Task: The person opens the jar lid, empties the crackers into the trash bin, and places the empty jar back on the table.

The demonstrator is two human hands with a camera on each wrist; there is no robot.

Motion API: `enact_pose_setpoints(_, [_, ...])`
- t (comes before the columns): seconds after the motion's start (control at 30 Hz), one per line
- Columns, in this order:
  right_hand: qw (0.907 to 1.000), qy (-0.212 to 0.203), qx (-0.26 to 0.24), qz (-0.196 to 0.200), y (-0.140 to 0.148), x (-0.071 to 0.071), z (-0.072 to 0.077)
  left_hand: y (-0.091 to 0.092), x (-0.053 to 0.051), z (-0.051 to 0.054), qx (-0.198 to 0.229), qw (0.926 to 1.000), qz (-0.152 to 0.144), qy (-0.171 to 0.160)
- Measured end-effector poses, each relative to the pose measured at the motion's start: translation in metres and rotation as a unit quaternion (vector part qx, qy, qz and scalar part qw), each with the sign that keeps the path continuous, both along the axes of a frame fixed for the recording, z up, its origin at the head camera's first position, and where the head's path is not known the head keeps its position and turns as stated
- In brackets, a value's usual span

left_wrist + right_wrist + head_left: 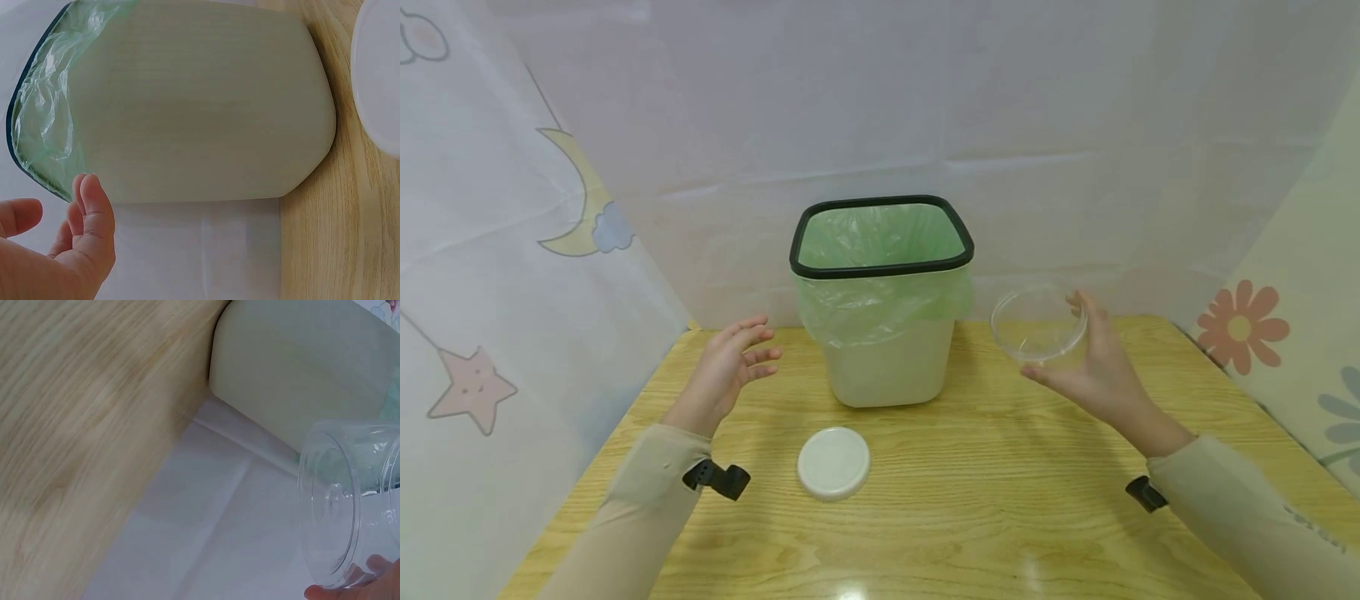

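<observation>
A clear plastic container (1037, 323), round and see-through, is held above the table by my right hand (1093, 362); thumb and fingers grip its side. The same container (331, 506) fills the right edge of the right wrist view, fingertips (322, 592) against it. To the left, my left hand (726, 367) hovers over the table holding nothing, its fingers loosely bent and apart from the thumb. Between the hands stands a pale trash bin (887, 371) with a black rim and a green liner bag (880, 308) folded over its edge.
A round white lid (833, 463) lies flat on the wooden table (970, 517), in front of the bin. Behind the table hangs a pale cloth backdrop (1075, 208), with printed side sheets at left and right.
</observation>
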State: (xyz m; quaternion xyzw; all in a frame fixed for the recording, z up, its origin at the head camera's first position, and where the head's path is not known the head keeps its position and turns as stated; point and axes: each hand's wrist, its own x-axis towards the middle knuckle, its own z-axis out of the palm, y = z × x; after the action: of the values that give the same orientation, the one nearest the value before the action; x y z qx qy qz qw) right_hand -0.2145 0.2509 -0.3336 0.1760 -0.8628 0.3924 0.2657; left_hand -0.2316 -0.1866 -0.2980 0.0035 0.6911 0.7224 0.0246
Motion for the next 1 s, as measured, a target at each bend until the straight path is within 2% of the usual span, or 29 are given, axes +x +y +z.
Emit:
enact_pose_setpoints(0.3, [0.9998,0.010,-0.014,0.011,0.001,0.001,-0.013,-0.001,0.000,-0.004,-0.008,0.9999,0.002,-0.008])
enact_pose_setpoints(0.63, [0.9997,0.008,-0.016,0.019,-0.001,0.005,-0.019,-0.003,0.003,-0.010,-0.002,0.9998,0.007,-0.020])
enact_pose_setpoints(1.0, [0.9994,-0.018,-0.018,0.025,0.000,0.009,-0.025,-0.004,0.006,-0.018,-0.006,0.9997,0.007,-0.023])
